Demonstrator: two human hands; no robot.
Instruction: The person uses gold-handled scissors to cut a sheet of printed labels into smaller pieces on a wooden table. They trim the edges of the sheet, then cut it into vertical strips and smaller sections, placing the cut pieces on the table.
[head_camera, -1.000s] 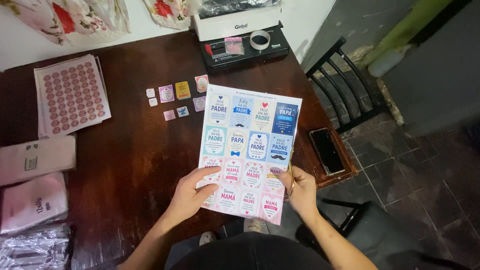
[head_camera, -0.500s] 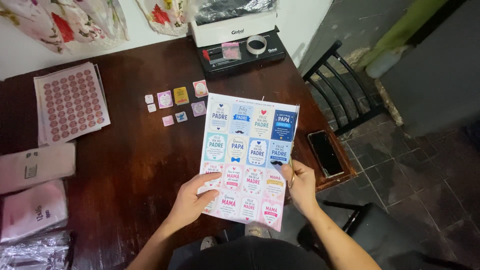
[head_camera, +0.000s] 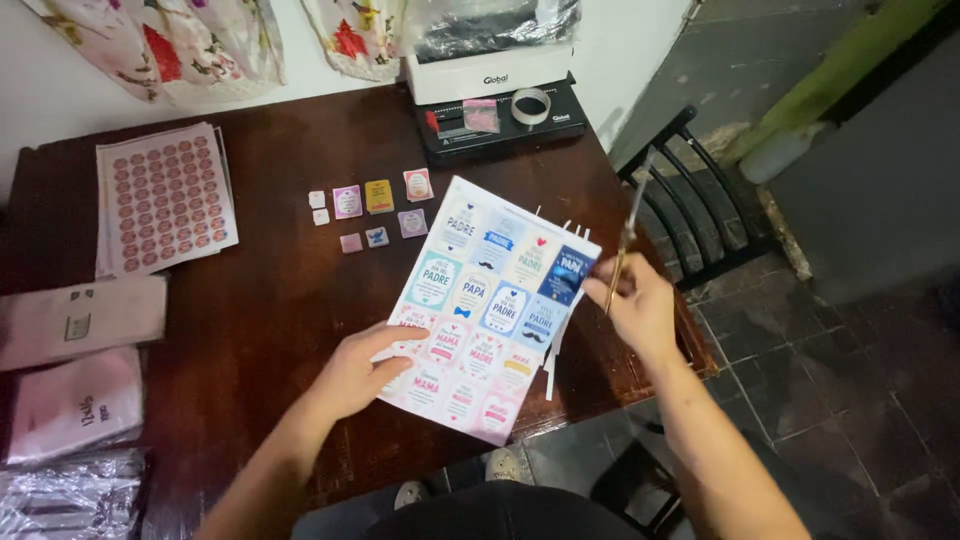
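Left hand (head_camera: 355, 372) lies flat, fingers loosely spread, pressing the lower-left edge of a printed label sheet (head_camera: 490, 300) onto the dark wooden desk (head_camera: 260, 300). The sheet runs up and to the right from that hand, tilted, its near corner past the desk edge. Right hand (head_camera: 635, 305) is just off the sheet's right edge, fingers closed around the handles of a pair of scissors (head_camera: 625, 235), blades pointing up and away from the hand; whether the blades are apart is too blurred to tell. Thin white paper strips (head_camera: 553, 355) sit under the sheet's right edge, below that hand. Beyond the sheet: small cut labels (head_camera: 375, 205). Far left of the left hand: a sheet of round stickers (head_camera: 163, 197).
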